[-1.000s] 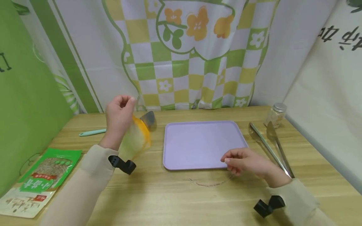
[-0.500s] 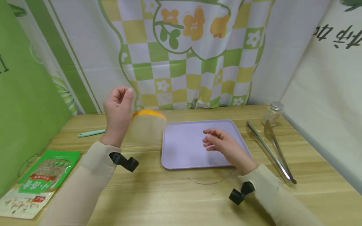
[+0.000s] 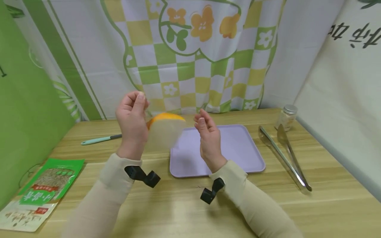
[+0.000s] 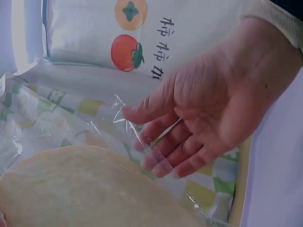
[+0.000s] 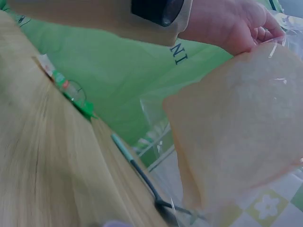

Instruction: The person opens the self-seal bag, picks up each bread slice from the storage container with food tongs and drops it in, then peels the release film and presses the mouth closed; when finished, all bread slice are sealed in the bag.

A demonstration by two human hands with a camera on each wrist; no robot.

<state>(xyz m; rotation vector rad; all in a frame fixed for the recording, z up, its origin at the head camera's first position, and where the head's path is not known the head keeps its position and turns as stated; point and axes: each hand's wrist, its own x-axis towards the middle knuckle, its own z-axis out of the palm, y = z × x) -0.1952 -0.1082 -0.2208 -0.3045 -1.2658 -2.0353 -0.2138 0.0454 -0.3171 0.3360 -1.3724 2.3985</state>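
Note:
A slice of bread [image 3: 166, 134] with an orange-brown crust hangs in a clear plastic bag, above the table and partly in front of the lilac tray [image 3: 238, 148]. My left hand [image 3: 132, 122] pinches the bag's upper edge between thumb and fingers; the right wrist view shows this left hand [image 5: 232, 28] above the bread [image 5: 236, 118]. Raised to the right of the bag, my right hand [image 3: 209, 138] has its fingers apart and extended. In the left wrist view the right hand [image 4: 213, 104] is at the bag's clear edge; whether it touches the plastic I cannot tell.
Metal tongs [image 3: 293, 158] lie right of the tray, with a silver-lidded glass jar [image 3: 286, 118] behind them. A mint-handled utensil [image 3: 96, 140] lies at the back left. Nearer on the left is a green seed pouch [image 3: 44, 188]. A printed curtain [image 3: 184, 71] hangs behind the table.
My right hand has moved left and up from the tray's front right towards the bag. The left hand has risen and shifted slightly right, and the bagged bread has swung right.

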